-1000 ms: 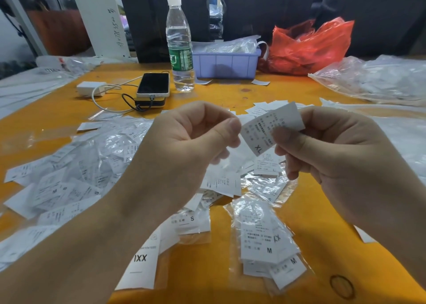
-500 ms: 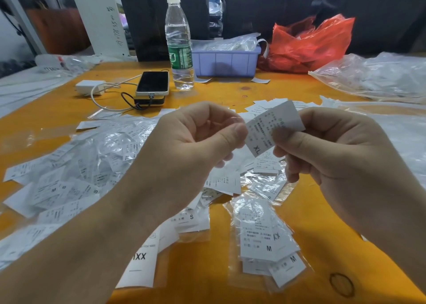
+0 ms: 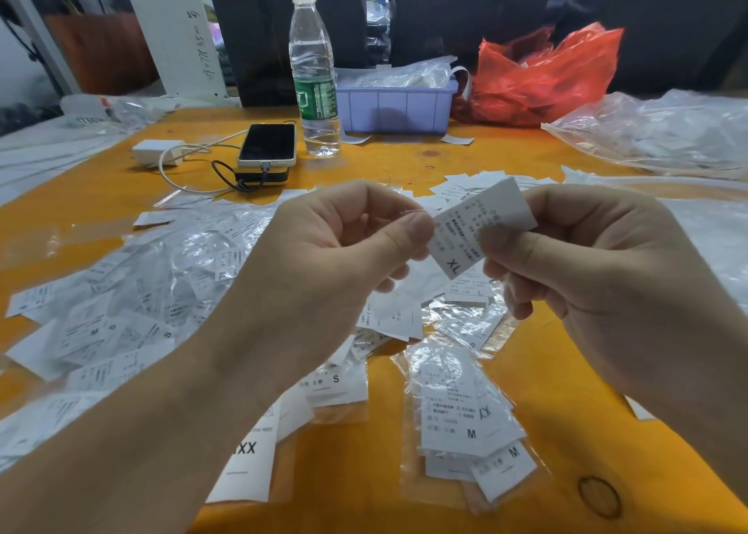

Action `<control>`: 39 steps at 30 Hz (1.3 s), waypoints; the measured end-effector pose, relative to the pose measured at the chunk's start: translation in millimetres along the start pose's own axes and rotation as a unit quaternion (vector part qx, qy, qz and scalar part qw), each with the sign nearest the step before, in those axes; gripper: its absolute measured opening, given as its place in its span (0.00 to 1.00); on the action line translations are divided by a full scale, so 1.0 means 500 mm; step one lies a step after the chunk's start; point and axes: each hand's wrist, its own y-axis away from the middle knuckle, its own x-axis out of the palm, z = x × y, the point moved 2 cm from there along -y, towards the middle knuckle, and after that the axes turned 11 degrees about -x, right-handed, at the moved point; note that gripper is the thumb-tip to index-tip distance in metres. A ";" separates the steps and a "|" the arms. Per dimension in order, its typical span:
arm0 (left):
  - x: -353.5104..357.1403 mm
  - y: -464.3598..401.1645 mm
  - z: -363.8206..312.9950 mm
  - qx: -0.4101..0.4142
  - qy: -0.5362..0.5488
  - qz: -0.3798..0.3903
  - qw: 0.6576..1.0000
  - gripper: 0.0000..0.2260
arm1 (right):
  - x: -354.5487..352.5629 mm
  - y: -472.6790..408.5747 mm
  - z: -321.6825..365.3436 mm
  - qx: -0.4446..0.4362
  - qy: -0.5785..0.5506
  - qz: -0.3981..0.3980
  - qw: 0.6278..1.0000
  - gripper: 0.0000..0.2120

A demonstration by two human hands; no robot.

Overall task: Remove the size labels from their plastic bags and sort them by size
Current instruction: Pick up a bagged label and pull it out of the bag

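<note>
A white XL size label (image 3: pixel 477 226) is held up over the orange table (image 3: pixel 352 489). My left hand (image 3: pixel 348 246) pinches its left edge between thumb and forefinger. My right hand (image 3: pixel 583 258) pinches its right side with the thumb on top. Below lies a clear plastic bag of M labels (image 3: pixel 469 424). An S label (image 3: pixel 336 384) and a large XX label (image 3: pixel 247 460) lie partly under my left forearm. Several bagged and loose labels (image 3: pixel 133 303) are heaped to the left.
At the back stand a water bottle (image 3: pixel 313 76), a phone on a power bank (image 3: pixel 267 147) with a white charger (image 3: pixel 156 152), a purple bin (image 3: pixel 394 104) and a red plastic bag (image 3: pixel 542 76). Clear bags (image 3: pixel 668 133) lie at the right.
Both hands stay at the XL label; my left thumb has slid a little closer onto its left edge. The view has shifted slightly.
</note>
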 end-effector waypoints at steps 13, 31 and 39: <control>0.006 0.004 -0.004 -0.007 -0.009 0.036 0.999 0.07 | 0.011 0.006 -0.005 -0.004 0.009 0.041 0.999 0.07; 0.001 0.004 -0.005 -0.017 0.039 0.032 0.999 0.08 | 0.006 0.001 -0.004 -0.039 0.027 0.051 0.998 0.06; 0.010 0.007 -0.006 0.011 0.000 0.040 0.999 0.11 | 0.015 0.007 -0.009 -0.031 0.009 0.070 0.997 0.04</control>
